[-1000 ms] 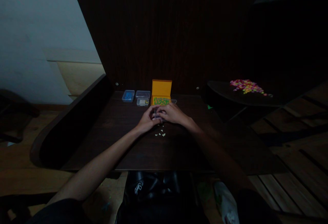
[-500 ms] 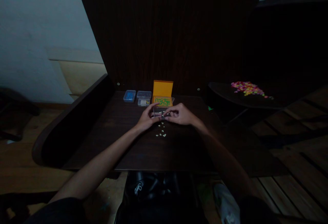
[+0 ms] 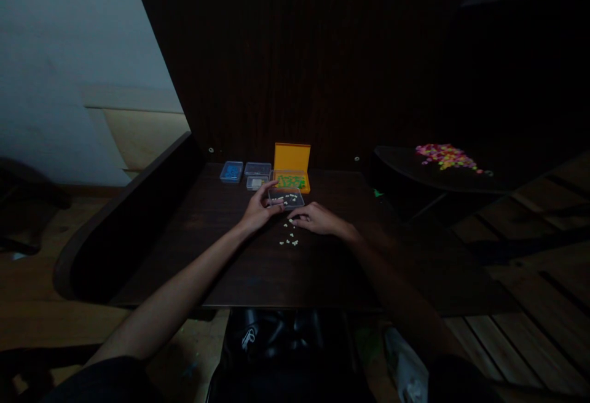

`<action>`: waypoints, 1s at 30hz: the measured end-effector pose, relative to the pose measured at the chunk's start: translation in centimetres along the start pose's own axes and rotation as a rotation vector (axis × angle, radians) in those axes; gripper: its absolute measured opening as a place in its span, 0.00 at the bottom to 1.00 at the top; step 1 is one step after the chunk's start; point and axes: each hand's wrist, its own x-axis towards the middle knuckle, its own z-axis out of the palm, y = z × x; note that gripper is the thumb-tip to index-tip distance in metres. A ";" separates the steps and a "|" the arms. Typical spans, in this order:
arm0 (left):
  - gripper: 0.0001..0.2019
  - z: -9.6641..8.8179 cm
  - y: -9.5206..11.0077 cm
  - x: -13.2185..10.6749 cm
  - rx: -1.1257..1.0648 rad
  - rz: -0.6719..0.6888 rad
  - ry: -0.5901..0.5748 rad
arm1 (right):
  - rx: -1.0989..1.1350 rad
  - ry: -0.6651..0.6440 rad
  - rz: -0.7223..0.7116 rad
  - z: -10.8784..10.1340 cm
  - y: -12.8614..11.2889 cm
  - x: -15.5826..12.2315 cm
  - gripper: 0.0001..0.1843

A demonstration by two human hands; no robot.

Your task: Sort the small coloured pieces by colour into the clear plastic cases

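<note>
My left hand (image 3: 259,210) grips the left side of a clear plastic box (image 3: 295,201), thumb in front and fingers behind. Several small whitish pieces lie inside the box. Just in front of it, my right hand (image 3: 315,217) reaches down to the desk with thumb and forefinger pinched at one small whitish piece (image 3: 290,221). More loose whitish pieces (image 3: 295,243) are scattered on the dark desk nearer to me. Behind the box stands an open yellow case (image 3: 292,157) holding green pieces (image 3: 290,181).
A clear box with blue contents (image 3: 232,171) and two other clear boxes (image 3: 258,169) sit at the back left. On a side shelf to the right lies a heap of pink and yellow pieces (image 3: 446,156). A raised side panel (image 3: 124,219) bounds the desk's left. A black bag (image 3: 286,354) is below the front edge.
My right hand has moved from inside the clear box down to the loose pieces in front of it. The box is now tilted differently, still in my left hand.
</note>
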 end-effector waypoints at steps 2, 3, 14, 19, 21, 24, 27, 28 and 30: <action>0.36 0.0 0.1 0.0 0.005 -0.004 0.005 | 0.021 0.009 0.002 -0.2 -0.1 -0.1 0.13; 0.36 0.1 0.1 0.0 0.005 -0.009 0.007 | 0.055 0.013 0.005 -0.4 -0.2 -0.2 0.13; 0.34 0.4 0.0 -0.5 -0.007 -0.036 -0.108 | 0.154 0.281 0.084 -2.4 -0.4 -0.8 0.17; 0.34 0.8 0.0 -0.9 -0.019 -0.048 -0.204 | -0.030 0.211 0.058 -2.1 -0.6 -0.6 0.12; 0.35 0.9 0.0 -1.0 -0.026 -0.051 -0.220 | -0.063 0.189 0.063 -2.1 -0.9 -0.6 0.12; 0.35 0.9 0.0 -0.9 -0.023 -0.056 -0.219 | -0.074 0.202 0.077 -2.3 -1.1 -0.7 0.12; 0.35 0.7 -0.1 -0.8 -0.018 -0.060 -0.200 | -0.034 0.262 0.089 -2.5 -1.3 -0.9 0.13; 0.35 0.6 -0.2 -0.7 -0.016 -0.058 -0.187 | -0.006 0.271 0.086 -2.6 -1.3 -1.1 0.12; 0.35 0.4 -0.2 -0.6 -0.002 -0.050 -0.155 | 0.061 0.245 0.062 -2.7 -1.3 -1.3 0.12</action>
